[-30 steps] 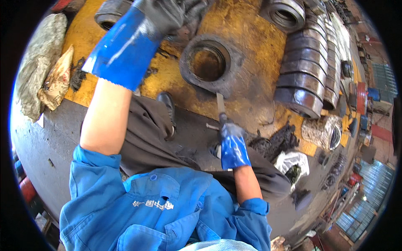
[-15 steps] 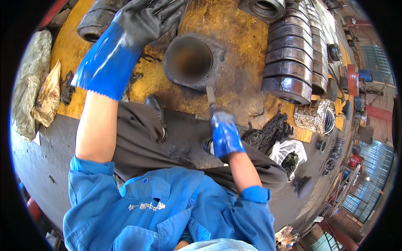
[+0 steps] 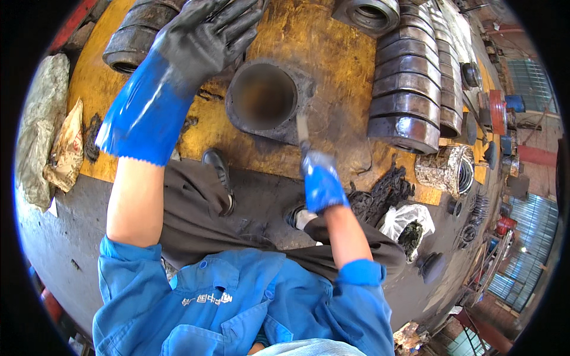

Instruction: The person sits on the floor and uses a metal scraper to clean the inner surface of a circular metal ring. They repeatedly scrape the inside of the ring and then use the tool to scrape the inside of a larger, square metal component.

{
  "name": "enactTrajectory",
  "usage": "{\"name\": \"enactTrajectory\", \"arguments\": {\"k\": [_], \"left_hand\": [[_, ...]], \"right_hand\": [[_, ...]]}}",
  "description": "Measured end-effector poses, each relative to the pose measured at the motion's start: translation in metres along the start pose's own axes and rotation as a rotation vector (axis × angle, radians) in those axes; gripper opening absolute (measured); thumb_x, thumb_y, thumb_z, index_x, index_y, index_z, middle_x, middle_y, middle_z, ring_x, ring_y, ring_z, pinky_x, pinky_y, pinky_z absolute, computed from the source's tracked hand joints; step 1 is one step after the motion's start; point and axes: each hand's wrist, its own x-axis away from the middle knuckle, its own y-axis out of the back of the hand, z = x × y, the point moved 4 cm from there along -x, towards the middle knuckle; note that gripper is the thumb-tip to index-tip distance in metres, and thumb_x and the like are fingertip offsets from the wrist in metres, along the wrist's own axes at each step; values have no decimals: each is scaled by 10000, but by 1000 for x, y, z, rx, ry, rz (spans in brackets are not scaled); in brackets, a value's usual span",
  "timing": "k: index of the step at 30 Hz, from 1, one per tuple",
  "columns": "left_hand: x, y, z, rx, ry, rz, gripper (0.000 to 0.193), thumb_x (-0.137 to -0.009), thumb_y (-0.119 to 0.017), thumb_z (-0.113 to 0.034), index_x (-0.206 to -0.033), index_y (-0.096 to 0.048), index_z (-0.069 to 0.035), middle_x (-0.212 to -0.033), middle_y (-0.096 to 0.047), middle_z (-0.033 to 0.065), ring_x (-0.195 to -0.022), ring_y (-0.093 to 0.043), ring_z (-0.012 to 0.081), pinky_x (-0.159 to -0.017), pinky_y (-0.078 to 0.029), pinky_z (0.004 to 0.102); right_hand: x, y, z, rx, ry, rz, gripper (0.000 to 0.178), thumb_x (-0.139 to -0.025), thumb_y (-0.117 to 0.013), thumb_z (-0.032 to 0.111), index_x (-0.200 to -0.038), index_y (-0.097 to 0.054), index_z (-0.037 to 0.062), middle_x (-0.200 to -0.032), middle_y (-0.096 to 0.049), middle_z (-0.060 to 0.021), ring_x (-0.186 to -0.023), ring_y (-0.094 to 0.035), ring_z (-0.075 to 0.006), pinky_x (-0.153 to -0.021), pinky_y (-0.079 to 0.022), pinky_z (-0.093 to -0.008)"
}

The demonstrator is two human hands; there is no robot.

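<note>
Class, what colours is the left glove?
The left glove has a blue cuff and is black beyond it; best seen in the head view.

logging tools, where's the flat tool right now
In the head view, right of centre, the right hand grips the flat tool, its blade at the lower right of the metal ring.

Through my feed, I saw white characters on the blue jacket; reddish marks on the tan sack were illegible.
</note>
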Motion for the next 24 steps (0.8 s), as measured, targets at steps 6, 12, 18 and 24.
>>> {"name": "enactTrajectory", "arguments": {"k": [6, 12, 18, 24], "left_hand": [[17, -57, 9, -142, -217, -1353, 283, -938, -495, -343, -729, -561, -165, -813, -478, 32, -767, -504, 262, -680, -452, 405], [17, -68, 16, -227, -385, -1683, 328, -928, -566, -273, -1203, -590, -96, -1102, -625, 111, -1050, -574, 277, -849, -478, 441], [37, -80, 13, -176, -397, -1659, 464, -951, -557, -253, -1364, -480, -56, -1430, -460, 175, -1335, -419, 356, -1108, -347, 500], [33, -63, 13, -466, -270, -1722, 538, -932, -593, -320, -1414, -480, -107, -1499, -421, 158, -1376, -410, 332, -1131, -326, 472]], "right_hand": [[-44, 24, -32, -209, -101, 22, 550, -1047, -272, 410, -1076, -677, 39, -994, -690, -230, -983, -640, -436, -845, -495, -509], [-77, 38, -37, -296, -217, 79, 521, -1047, -266, 394, -1236, -611, 53, -1124, -654, -239, -1064, -612, -440, -920, -475, -506], [-80, 47, -42, -30, -86, 210, 500, -1040, -303, 419, -1245, -616, 87, -1156, -638, -242, -1083, -605, -432, -942, -474, -503], [-105, 72, -43, -109, -134, 27, 431, -1036, -335, 325, -1189, -632, 52, -1119, -654, -244, -1039, -634, -420, -899, -504, -497]]}}
